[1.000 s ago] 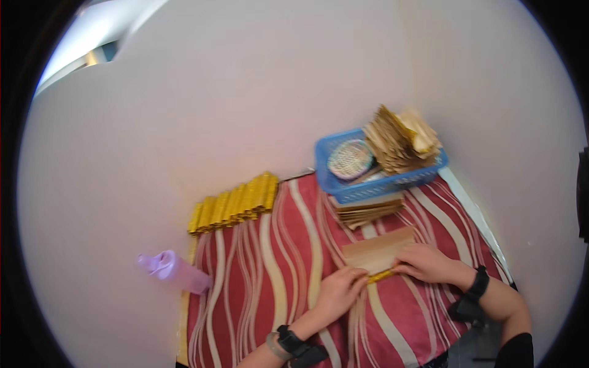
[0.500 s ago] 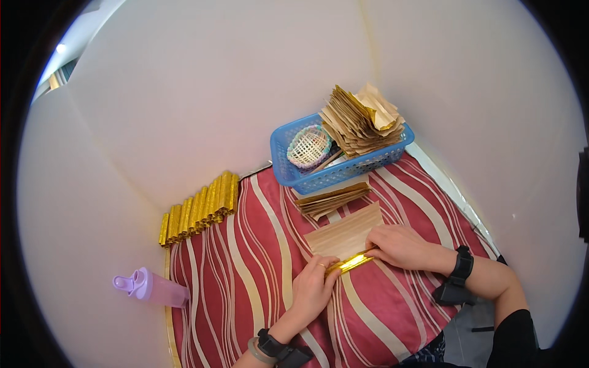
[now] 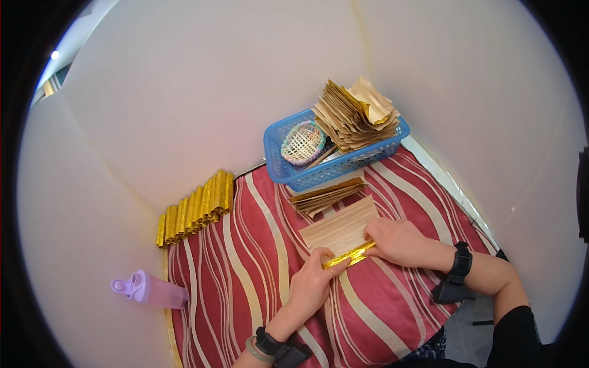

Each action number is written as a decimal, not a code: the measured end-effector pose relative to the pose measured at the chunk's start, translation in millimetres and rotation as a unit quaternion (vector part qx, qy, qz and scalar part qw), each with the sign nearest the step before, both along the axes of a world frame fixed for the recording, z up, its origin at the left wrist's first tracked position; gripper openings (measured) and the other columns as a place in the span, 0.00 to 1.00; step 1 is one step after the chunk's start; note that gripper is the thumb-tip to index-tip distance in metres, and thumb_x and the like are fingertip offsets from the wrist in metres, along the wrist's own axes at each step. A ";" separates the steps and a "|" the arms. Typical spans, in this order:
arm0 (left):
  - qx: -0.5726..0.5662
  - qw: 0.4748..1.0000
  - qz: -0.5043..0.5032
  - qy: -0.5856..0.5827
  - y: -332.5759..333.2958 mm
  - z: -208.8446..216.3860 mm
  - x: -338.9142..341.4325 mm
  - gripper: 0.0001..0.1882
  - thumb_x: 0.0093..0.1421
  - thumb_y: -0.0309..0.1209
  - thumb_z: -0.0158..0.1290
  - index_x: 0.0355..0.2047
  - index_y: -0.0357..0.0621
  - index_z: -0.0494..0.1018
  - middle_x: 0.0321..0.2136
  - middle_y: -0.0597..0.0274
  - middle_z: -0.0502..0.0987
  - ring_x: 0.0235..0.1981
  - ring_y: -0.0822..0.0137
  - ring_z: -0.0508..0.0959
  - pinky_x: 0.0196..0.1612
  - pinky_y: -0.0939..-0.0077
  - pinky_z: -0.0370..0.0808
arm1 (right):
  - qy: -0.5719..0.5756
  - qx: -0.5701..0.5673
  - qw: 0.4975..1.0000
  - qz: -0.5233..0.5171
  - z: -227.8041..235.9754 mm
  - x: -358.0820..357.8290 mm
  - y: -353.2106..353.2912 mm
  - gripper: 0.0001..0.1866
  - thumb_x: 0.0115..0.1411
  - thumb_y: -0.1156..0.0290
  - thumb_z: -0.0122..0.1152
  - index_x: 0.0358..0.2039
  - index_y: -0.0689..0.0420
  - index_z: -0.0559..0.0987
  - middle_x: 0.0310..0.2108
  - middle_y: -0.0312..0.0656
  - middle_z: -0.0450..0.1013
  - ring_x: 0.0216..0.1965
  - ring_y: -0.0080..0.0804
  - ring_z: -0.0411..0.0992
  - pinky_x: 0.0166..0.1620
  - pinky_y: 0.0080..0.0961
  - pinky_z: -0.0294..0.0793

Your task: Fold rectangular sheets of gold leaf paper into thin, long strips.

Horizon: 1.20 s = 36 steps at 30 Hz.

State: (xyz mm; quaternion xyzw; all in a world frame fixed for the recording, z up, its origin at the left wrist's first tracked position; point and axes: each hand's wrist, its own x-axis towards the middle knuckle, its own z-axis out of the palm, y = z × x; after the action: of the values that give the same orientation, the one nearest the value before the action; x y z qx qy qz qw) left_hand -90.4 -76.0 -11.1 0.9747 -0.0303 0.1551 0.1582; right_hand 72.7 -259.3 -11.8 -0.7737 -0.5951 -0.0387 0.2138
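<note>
A brown-backed gold foil paper sheet [image 3: 340, 228] lies on the cloth, its near edge rolled into a shiny gold tube [image 3: 351, 256]. My left hand [image 3: 311, 281] pinches the left end of the tube, thumb on the near side. At the right end, my right hand [image 3: 400, 241] has its fingers bent over the tube and the sheet's edge; some of its fingertips are hidden. The flat part of the sheet spreads away from me beyond both hands. Just past it lies a small stack of folded gold-and-brown paper sheets [image 3: 328, 196].
A blue plastic basket [image 3: 343, 167] at the back holds a thick stack of paper sheets [image 3: 356, 119] and a small woven basket [image 3: 303, 143]. Several finished gold paper rolls [image 3: 199, 205] are piled at the left. A purple bottle [image 3: 150, 289] stands at the left edge of the striped red cloth [image 3: 257, 264].
My left fingers have shifted along the gold tube, the thumb now reaching further across it. My right hand stays at the other end. The whole view has shifted slightly.
</note>
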 end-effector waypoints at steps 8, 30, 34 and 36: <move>-0.056 0.997 -0.028 -0.040 10.8 -4.5 -4.8 0.21 0.50 0.18 0.56 0.40 0.61 0.82 0.38 0.62 0.71 0.32 0.62 0.76 0.31 0.71 0.75 | -0.008 0.008 0.999 0.047 21.3 12.9 -12.3 0.11 0.58 0.67 0.60 0.38 0.57 0.72 0.40 0.42 0.69 0.39 0.41 0.71 0.40 0.36 0.71; 0.002 0.998 -0.047 -0.050 -0.4 -5.9 1.6 0.26 0.53 0.30 0.60 0.54 0.44 0.70 0.52 0.59 0.72 0.56 0.49 0.64 0.60 0.44 0.57 | 0.340 -0.010 0.926 0.165 25.4 -4.0 -6.1 0.17 0.65 0.67 0.53 0.53 0.57 0.74 0.47 0.46 0.75 0.50 0.41 0.73 0.53 0.32 0.71; -0.079 0.995 0.008 -0.062 -4.0 -7.1 4.8 0.35 0.52 0.32 0.62 0.59 0.42 0.61 0.51 0.52 0.69 0.56 0.47 0.64 0.60 0.50 0.58 | 0.244 0.009 0.942 0.229 10.0 -6.5 0.5 0.23 0.65 0.64 0.53 0.58 0.59 0.68 0.56 0.49 0.68 0.59 0.44 0.65 0.60 0.36 0.64; -0.133 0.987 0.045 -0.082 -4.5 -8.6 4.9 0.38 0.51 0.32 0.63 0.60 0.41 0.58 0.51 0.49 0.68 0.56 0.46 0.64 0.60 0.52 0.58 | 0.176 -0.021 0.951 0.252 1.8 -6.0 3.3 0.26 0.65 0.61 0.54 0.60 0.60 0.66 0.59 0.50 0.65 0.62 0.44 0.62 0.62 0.36 0.61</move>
State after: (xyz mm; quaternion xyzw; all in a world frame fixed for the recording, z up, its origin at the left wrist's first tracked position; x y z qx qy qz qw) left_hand -85.5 -80.5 -19.8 0.9293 0.0221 0.2438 0.2765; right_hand 66.7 -256.0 -9.9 -0.5971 -0.7245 0.1663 0.3016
